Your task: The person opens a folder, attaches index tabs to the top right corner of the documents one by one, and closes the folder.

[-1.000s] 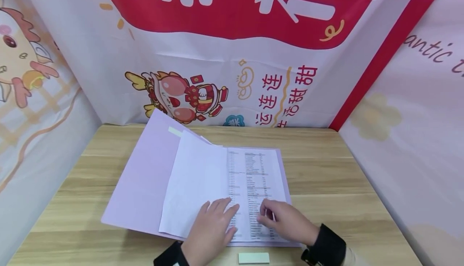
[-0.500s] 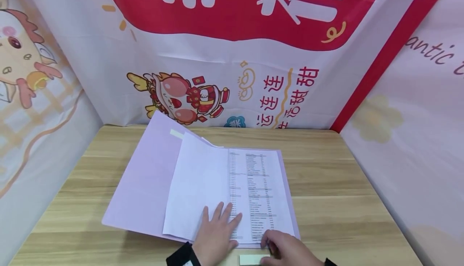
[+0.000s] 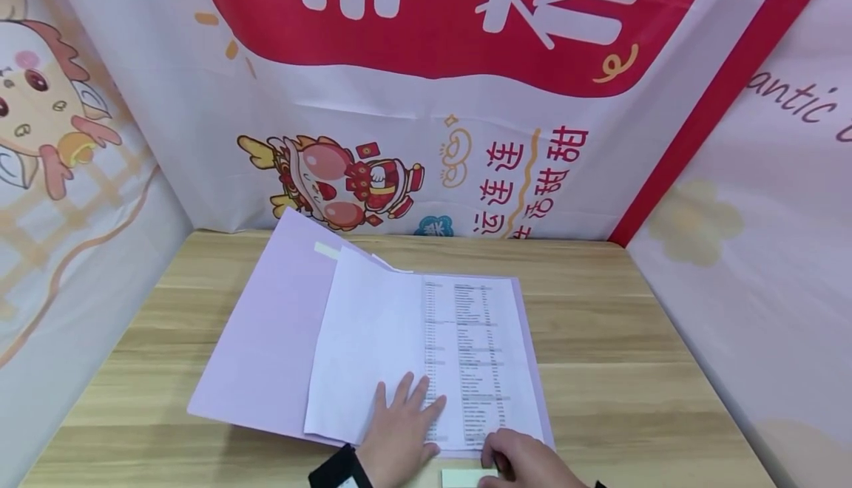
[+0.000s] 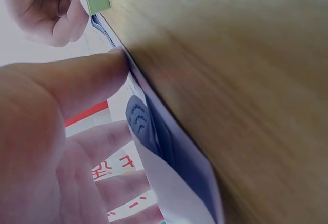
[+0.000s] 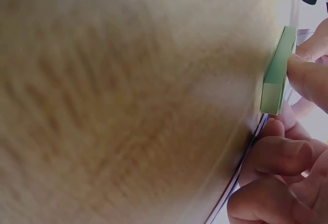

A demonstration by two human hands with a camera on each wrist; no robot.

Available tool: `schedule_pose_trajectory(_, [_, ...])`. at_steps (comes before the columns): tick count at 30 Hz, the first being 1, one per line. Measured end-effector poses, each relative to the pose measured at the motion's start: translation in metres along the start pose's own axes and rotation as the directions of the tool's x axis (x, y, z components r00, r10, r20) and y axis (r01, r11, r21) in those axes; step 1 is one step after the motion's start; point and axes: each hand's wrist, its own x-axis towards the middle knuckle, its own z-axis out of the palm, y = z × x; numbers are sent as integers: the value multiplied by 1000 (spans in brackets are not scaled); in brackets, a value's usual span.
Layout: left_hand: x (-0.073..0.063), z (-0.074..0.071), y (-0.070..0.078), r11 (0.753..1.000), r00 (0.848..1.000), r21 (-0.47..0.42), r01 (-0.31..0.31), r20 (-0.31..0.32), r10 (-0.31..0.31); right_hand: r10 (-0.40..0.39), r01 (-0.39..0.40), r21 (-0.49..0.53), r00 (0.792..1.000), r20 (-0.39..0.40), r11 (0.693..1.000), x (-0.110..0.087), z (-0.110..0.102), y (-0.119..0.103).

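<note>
Now the pad (image 3: 459, 479), just beside the folder (image 3: 256, 370), is touched by the curled right hand (image 3: 529, 462), grip unclear; the left hand (image 3: 398, 432) is spread on the page (image 3: 369, 340). Pickup seems begun; a pinch is needed.

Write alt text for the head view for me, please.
The left hand lies spread over papers in an open lilac folder on a wooden table, while the right hand touches a pale green block in front of the folder.
</note>
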Motion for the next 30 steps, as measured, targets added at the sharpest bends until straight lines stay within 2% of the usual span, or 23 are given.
schedule_pose_trajectory(6, [-1,-1,0,1000,1000,3,-6,-7,6,-32,32,-2,999,-12,999,0,0,1])
schedule_pose_trajectory(17, [0,-1,0,1000,1000,4,9,3,-9,-57,58,58,998,-11,997,2,2,1])
schedule_pose_trajectory(24, [-3,0,0,1000,1000,17,3,-21,-3,-64,63,109,998,3,992,4,2,3])
schedule_pose_trajectory(30, [-1,0,0,1000,1000,9,4,-11,-4,-87,88,112,996,-16,990,4,0,4])
